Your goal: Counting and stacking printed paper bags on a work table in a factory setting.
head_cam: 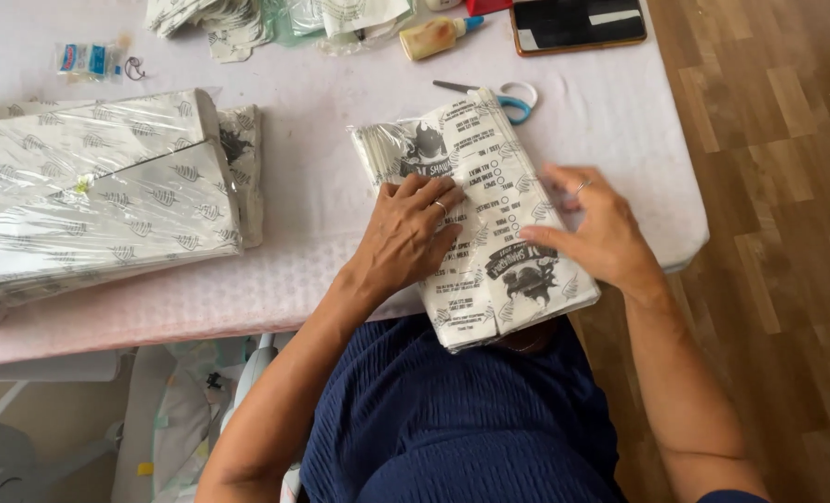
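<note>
Printed paper bags [489,224] lie in a flat stack at the near right edge of the table [275,279], the stack's near end hanging just over the rim toward the person's dark blue top [452,419]. The left hand [405,233] is pressed palm-down on the left half of the stack, fingers together and lying flat, a ring visible on one of them. The right hand [592,228] rests on the right side of the stack, fingers slightly spread and extended over the top sheet; nothing is pinched or clasped, so far as can be seen, though this hand is slightly blurred.

At the far end of the stack the sheets are seen fanned a little and covered by clear plastic film, so the pile appears gathered and squared but not yet fully wrapped or closed. To the left, well apart, a large wrapped bundle [98,186] of similar printed paper is laid in clear film and looks finished. Blue-handled scissors [503,96] lie just beyond the stack's far end, untouched. Farther off, a glue bottle [438,35], a dark tablet [578,23] and loose paper sheets [219,23] are set along the far edge, with a small plastic packet [89,59] at the far left.
</note>
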